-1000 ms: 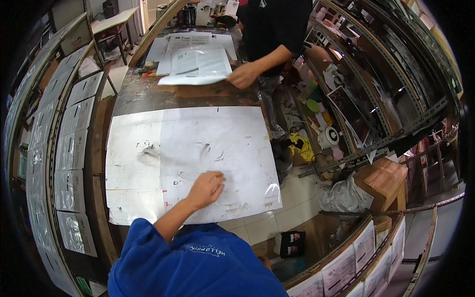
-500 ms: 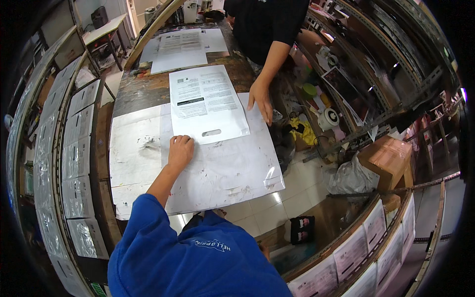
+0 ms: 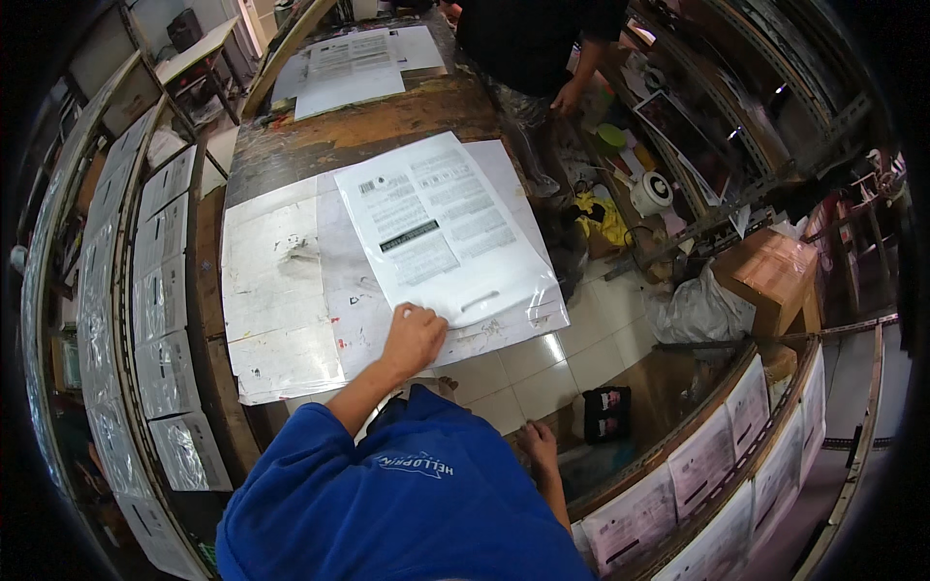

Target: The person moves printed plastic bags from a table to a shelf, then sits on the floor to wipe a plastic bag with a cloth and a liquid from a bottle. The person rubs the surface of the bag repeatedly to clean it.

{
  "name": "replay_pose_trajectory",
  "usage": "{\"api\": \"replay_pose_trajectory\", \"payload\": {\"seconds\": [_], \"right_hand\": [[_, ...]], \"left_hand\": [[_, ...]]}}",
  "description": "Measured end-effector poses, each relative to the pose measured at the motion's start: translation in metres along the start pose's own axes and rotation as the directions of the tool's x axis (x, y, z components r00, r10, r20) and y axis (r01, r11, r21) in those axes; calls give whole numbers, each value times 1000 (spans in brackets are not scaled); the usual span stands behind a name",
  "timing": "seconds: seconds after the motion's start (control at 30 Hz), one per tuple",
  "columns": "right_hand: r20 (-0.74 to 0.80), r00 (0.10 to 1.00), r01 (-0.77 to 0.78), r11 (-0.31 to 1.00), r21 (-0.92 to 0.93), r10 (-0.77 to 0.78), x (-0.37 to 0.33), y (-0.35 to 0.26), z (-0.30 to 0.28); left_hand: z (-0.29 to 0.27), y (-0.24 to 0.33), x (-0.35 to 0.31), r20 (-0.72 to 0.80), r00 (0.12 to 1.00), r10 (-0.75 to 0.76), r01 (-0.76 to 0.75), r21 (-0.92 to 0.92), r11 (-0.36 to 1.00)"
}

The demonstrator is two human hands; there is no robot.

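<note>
A white plastic bag [image 3: 441,218] with printed text, a black bar and a cut-out handle slot lies slanted on the pale board [image 3: 281,329]. My left hand [image 3: 415,339] is closed on its near left corner, with the fingertips pinching the edge. Its handle end is toward me and slightly lifted. Beside my body, below the table's level, hangs my right hand [image 3: 539,447]; its fingers look loosely parted and nothing shows in them.
Printed white sheets [image 3: 349,73] lie at the table's far end. Across from me stands a person in black, one hand [image 3: 567,97] lowered. Racks of printed bags [image 3: 155,300] line the left and lower right [image 3: 635,504]. A cardboard box [image 3: 765,266] stands at right.
The bag has come nearer to me and to the right, turning askew, with my left hand at its corner. The other person's hand has withdrawn from the board. My right hand has come into view.
</note>
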State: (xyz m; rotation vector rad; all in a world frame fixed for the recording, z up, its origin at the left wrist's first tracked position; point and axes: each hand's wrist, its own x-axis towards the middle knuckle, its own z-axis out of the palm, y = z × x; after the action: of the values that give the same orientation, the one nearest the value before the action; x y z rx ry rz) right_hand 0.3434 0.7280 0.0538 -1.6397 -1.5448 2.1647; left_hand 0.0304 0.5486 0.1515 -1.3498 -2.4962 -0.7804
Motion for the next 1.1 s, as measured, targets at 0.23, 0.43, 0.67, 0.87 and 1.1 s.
{"api": "replay_pose_trajectory", "payload": {"seconds": [0.23,0.43,0.67,0.87,1.1], "right_hand": [[419,881,-14,873,487,-220,-23,-97,52],[8,936,342,912,225,-353,-21,-97,66],[-332,918,330,883,333,-218,-38,-60,-6],[-657,726,431,879,206,-202,-58,-6,-93],[-848,485,433,901,20,-214,-111,12,-109]], "left_hand": [[1,79,-11,161,969,189,-146,-250,957],[14,124,-13,282,806,520,-374,-439,817],[4,139,-16,317,728,607,-400,-523,752],[8,97,-13,307,818,487,-316,-468,825],[-10,68,9,278,847,454,-324,-407,854]]}}
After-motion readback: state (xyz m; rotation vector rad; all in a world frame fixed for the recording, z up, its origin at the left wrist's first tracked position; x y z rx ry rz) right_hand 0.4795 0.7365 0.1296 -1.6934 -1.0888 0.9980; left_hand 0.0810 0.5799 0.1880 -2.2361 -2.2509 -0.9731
